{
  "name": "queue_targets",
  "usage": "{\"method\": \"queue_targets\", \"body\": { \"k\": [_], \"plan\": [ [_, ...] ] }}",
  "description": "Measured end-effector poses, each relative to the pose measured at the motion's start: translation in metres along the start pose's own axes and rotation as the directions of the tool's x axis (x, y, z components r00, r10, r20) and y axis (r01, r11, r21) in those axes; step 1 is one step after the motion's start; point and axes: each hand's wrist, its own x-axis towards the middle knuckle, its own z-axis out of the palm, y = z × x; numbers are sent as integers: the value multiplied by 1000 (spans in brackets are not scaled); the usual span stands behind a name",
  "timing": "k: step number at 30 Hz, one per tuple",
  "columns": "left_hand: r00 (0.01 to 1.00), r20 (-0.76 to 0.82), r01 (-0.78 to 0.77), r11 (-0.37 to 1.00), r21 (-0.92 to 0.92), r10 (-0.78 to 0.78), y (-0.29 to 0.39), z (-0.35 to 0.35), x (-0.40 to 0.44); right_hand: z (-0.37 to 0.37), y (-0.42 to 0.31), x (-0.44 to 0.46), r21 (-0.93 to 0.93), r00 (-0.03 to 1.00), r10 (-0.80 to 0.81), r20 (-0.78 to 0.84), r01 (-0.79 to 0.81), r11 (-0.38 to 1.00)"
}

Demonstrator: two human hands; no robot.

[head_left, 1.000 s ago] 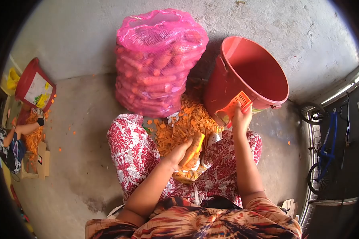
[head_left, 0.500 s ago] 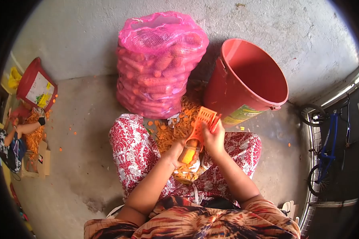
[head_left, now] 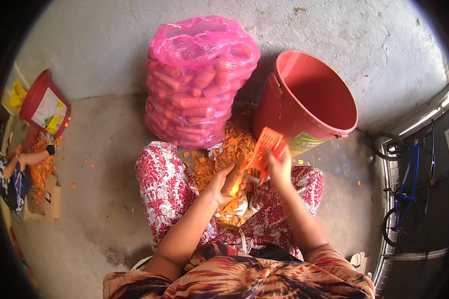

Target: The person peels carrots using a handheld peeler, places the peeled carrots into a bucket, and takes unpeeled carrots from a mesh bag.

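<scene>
My left hand (head_left: 218,188) is wrapped round a carrot (head_left: 233,175), tilted with its upper end away from me. Its lower side is bright yellow-orange and the rest is duller brown-orange. In my right hand (head_left: 279,167) is an orange plastic peeler (head_left: 267,141) with a slotted flat body, held close to the right side of the carrot. Whether its blade touches the carrot I cannot tell. Beneath both hands, carrot peelings (head_left: 237,144) lie heaped on the floor between my legs.
A pink mesh sack (head_left: 192,102) full of carrots stands against the wall. Right of it leans a red bucket (head_left: 272,109). At far left another person's arm (head_left: 34,158) is over more peelings beside a red tub (head_left: 41,94). A blue bicycle (head_left: 412,184) stands at right.
My right hand has moved slightly right and the peeler has swung away from the carrot, uncovering more of it. My left hand keeps its hold on the carrot.
</scene>
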Motion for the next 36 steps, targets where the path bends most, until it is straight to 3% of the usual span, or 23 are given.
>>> {"method": "queue_targets", "body": {
  "k": [2,5,9,12,16,19,22,24,25,26,27,29,31,34,36],
  "plan": [
    [993,-43,-109,993,46,111,0,19,-6,16,0,-22,101,995,15,103,-26,995],
    [955,-271,-119,993,12,118,-2,28,-2,27,6,-34,-15,992,-96,87,98,995],
    [978,-196,-78,997,-26,72,-3,21,-2,31,1,-36,-109,987,-123,102,134,985],
    [998,-11,-59,995,-79,58,-5,4,1,31,15,-37,-77,989,-127,69,132,988],
    [994,-99,-57,997,-46,53,-6,9,-1,31,17,-39,-70,982,-178,57,182,981],
    [980,-199,-29,999,-20,24,-6,17,-4,29,9,-39,-194,974,-203,104,220,956],
    [980,-198,16,998,65,-3,-5,7,-6,23,43,-19,-129,970,-238,50,242,962],
    [988,-152,41,990,135,-20,-6,9,-10,6,40,17,-62,982,-135,-134,128,990],
    [990,-142,31,987,155,-9,-7,6,-9,-2,42,35,-102,951,-210,-225,192,976],
    [991,-131,22,984,176,1,-9,1,-7,-15,48,48,-142,951,-130,-282,93,986],
    [993,-120,12,980,197,12,-9,2,-7,-14,23,51,-18,932,-86,-351,85,996],
    [990,-122,73,997,34,-68,-1,6,-9,-21,23,48,-30,937,-175,-301,175,984],
    [938,-346,51,992,113,-9,1,28,-12,-7,17,25,66,987,-83,-141,93,993],
    [996,-77,-30,996,84,36,-1,17,-7,16,11,-9,60,996,-78,52,75,995],
    [972,-215,-84,996,34,90,-4,20,-2,26,1,-26,62,988,-90,129,83,995]
  ]
}}
